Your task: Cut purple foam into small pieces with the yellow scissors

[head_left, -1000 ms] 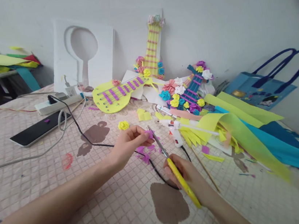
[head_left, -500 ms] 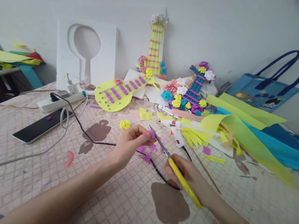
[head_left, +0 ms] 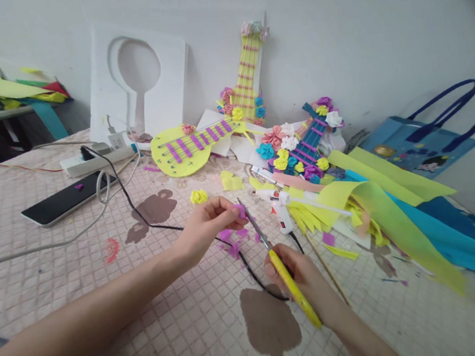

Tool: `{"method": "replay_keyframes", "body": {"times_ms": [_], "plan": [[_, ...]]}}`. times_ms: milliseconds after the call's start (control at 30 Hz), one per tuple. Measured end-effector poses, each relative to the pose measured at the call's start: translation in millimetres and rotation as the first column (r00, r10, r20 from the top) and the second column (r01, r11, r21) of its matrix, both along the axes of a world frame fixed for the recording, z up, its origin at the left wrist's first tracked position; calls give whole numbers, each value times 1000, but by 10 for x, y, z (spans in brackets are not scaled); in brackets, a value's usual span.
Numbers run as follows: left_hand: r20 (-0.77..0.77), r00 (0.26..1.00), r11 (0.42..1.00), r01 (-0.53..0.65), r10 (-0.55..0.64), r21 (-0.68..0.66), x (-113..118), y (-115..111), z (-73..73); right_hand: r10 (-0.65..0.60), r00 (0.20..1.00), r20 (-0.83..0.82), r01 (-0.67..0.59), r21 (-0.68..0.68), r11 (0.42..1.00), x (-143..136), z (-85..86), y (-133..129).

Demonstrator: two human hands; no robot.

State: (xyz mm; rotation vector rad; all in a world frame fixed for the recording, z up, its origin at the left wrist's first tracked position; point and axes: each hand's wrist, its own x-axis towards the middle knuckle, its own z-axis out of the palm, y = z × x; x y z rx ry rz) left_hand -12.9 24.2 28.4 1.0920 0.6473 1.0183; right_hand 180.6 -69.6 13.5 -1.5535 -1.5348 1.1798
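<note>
Between the thumb and fingers of my left hand (head_left: 211,225) is a small piece of purple paper (head_left: 240,210). My right hand (head_left: 296,275) is wrapped round the yellow handles of a pair of scissors (head_left: 290,285), whose blades point up and to the left, their tips beside the purple paper. Purple scraps (head_left: 233,250) lie on the quilted cloth below my left fingers. A yellow paper flower (head_left: 198,196) sits just behind my left hand. To the right of the blades is a white glue gun (head_left: 284,218) with a black cord.
A yellow paper guitar (head_left: 182,153) and a blue one with flowers (head_left: 310,142) lie behind. A black tablet-like slab (head_left: 68,200) and power strip (head_left: 99,160) are at left. Crepe paper sheets (head_left: 418,224) and a blue bag (head_left: 421,145) are at right. A black cable passes beneath my left hand.
Both hands are in nearly the same place, with the purple paper and scissors still held. The whole view has shifted very slightly.
</note>
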Motion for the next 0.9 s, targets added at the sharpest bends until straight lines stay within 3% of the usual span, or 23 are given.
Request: {"method": "replay_keyframes", "body": {"times_ms": [633,900], "plan": [[0,1000,1000,2,-2,-11,-35,28,63,17,996,93,-16,-12,1000,11,86,-14],[4,995,994,99,-98,-38,-79,73,94,90,995,37,-90,-18,996,4,145,-40]]}}
